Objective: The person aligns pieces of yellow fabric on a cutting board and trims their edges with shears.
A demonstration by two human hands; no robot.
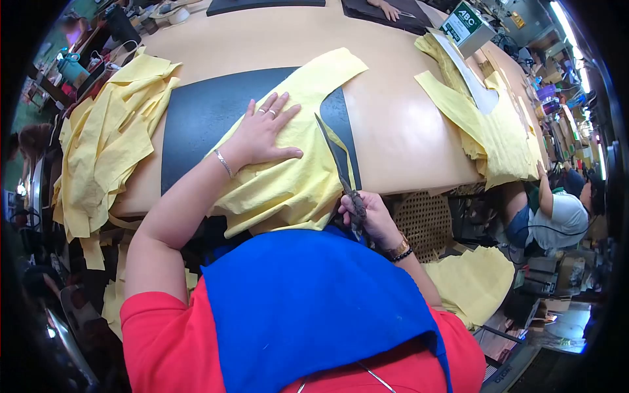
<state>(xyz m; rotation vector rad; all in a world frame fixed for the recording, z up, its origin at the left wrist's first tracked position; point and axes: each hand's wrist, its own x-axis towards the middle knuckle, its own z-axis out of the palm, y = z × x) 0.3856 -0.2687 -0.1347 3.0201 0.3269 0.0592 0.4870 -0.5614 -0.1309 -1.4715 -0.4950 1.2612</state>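
My left hand (pixel 268 134) lies flat with fingers spread on a yellow cloth piece (pixel 288 173), which is spread over a dark board (pixel 203 121) and hangs over the table's near edge. My right hand (pixel 368 216) is closed around the wrapped handles of long scissors (pixel 334 154) at the cloth's right edge. The blades point away from me. A narrow yellow strip (pixel 342 145) curves beside the blades, partly separated from the cloth.
Crumpled yellow cloth (pixel 108 137) is heaped at the table's left end. More yellow pieces (pixel 501 141) lie at the right, near a metal can (pixel 466 27). A person (pixel 557 213) is at the right edge; another person's hand (pixel 390 10) rests on dark material at the far side.
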